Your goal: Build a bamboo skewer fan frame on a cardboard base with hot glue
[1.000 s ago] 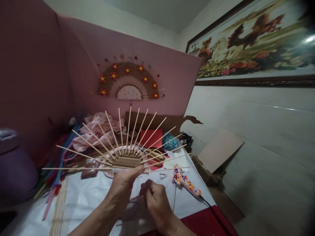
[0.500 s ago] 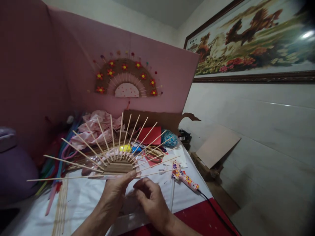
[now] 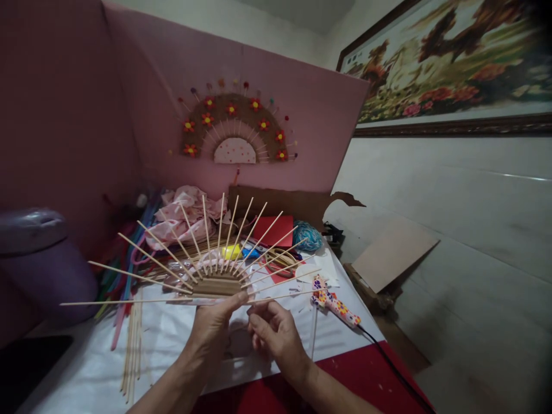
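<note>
Now my left hand (image 3: 213,336) stays clamped on the fan (image 3: 218,284); right hand (image 3: 276,336) has risen to its base, fingers curled, grip unclear.

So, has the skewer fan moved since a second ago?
Yes, slightly left: the skewer fan in the left hand reached past the glue gun before; now its lowest right tip ends at it.

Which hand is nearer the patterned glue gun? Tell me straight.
Right. The right hand sits just left of the glue gun, not touching it. The left hand is farther left, gripping the base of the skewer fan.
</note>
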Tool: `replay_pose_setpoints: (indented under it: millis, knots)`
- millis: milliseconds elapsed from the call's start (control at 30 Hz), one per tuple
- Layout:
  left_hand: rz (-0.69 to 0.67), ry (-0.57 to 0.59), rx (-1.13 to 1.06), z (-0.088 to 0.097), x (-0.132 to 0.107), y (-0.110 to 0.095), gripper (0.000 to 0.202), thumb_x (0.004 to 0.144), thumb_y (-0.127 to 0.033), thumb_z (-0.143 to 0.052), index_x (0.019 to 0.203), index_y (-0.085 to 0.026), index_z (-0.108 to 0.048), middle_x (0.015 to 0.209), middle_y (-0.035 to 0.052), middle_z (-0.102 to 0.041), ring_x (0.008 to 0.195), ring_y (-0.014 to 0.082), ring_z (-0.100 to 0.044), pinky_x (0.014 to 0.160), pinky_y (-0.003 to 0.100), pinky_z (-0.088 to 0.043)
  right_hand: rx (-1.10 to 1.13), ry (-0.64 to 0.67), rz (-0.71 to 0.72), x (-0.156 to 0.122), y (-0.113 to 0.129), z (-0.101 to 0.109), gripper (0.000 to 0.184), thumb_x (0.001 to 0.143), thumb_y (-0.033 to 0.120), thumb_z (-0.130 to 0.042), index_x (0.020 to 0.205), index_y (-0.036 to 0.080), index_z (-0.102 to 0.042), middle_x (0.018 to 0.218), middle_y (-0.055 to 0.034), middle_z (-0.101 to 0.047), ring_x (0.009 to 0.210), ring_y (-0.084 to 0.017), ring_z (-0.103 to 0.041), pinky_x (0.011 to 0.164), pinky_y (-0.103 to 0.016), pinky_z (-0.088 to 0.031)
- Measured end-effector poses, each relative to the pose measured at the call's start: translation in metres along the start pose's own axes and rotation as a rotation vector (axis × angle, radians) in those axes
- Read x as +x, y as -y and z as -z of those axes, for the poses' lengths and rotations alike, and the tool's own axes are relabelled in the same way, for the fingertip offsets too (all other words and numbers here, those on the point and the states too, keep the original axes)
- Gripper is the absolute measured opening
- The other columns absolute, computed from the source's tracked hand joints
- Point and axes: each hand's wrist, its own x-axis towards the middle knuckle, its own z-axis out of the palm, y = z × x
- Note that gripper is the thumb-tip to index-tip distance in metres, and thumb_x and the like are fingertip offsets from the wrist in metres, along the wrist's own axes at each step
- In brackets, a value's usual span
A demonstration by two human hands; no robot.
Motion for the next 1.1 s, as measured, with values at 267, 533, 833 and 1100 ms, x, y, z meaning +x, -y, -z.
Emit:
replay_pose_setpoints:
  millis: [267,533,833,1100]
  knots:
    - [-0.077,0.095,0.054,0.002,0.0,0.011,0.012,0.059,-0.022,-0.075,0.065,-0.015,-0.066,0.071,0.0014,-0.067,0.066,0.0168,-0.06,0.065,0.029,-0.047,0.045,-0.053,-0.101,0.0,0.0,0.003,0.041,0.072,0.049,-0.065,0.088,0.013,-0.055,0.064,0.0022,-0.055,0.04,-0.004,-0.046,0.03,-0.013,-0.033]
    - [0.101,0.164,0.031,-0.002,-0.008,0.01,0.02,0.061,-0.031,-0.073,0.06,-0.015,-0.062,0.05,0.0002,-0.058,0.041,0.0147,-0.053,0.042,0.028,-0.042,0.082,-0.054,-0.108,-0.003,0.0,0.002,0.04,0.072,0.049,-0.066,0.087,0.014,-0.055,0.064,0.0022,-0.056,0.04,-0.003,-0.045,0.031,-0.012,-0.033]
    - [0.023,0.072,0.03,-0.003,-0.008,0.01,0.022,0.055,-0.025,-0.076,0.071,-0.014,-0.066,0.063,0.0037,-0.067,0.057,0.0197,-0.062,0.054,0.031,-0.051,0.099,-0.046,-0.098,-0.001,0.001,0.001,0.038,0.072,0.047,-0.066,0.085,0.014,-0.053,0.063,0.0033,-0.055,0.039,-0.003,-0.047,0.03,-0.012,-0.033]
    - [0.068,0.128,0.04,-0.004,-0.009,0.012,0.019,0.059,-0.027,-0.074,0.062,-0.012,-0.063,0.054,0.0019,-0.062,0.046,0.0159,-0.058,0.046,0.028,-0.049,0.085,-0.063,-0.073,0.001,0.001,0.0,0.038,0.075,0.048,-0.063,0.085,0.014,-0.05,0.058,0.0049,-0.054,0.036,-0.003,-0.044,0.028,-0.011,-0.03]
